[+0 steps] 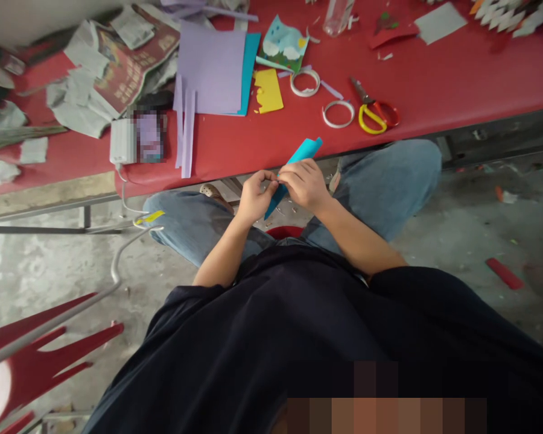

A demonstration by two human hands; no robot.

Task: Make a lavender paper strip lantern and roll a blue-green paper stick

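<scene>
A teal strip of paper (304,150) slants up from my lap toward the edge of the red table (457,90). My left hand (254,196) pinches its lower part with curled fingers. My right hand (304,182) is closed over its middle, fingers folded on the paper. Both hands are held above my knees in blue jeans, just in front of the table edge.
On the table lie lilac sheets (210,66) over a teal sheet, lilac strips (185,129), a yellow scrap (268,90), two tape rings (304,82), scissors with yellow and red handles (375,111), newspaper (117,66) and a phone (149,135). A red chair (36,349) stands at my left.
</scene>
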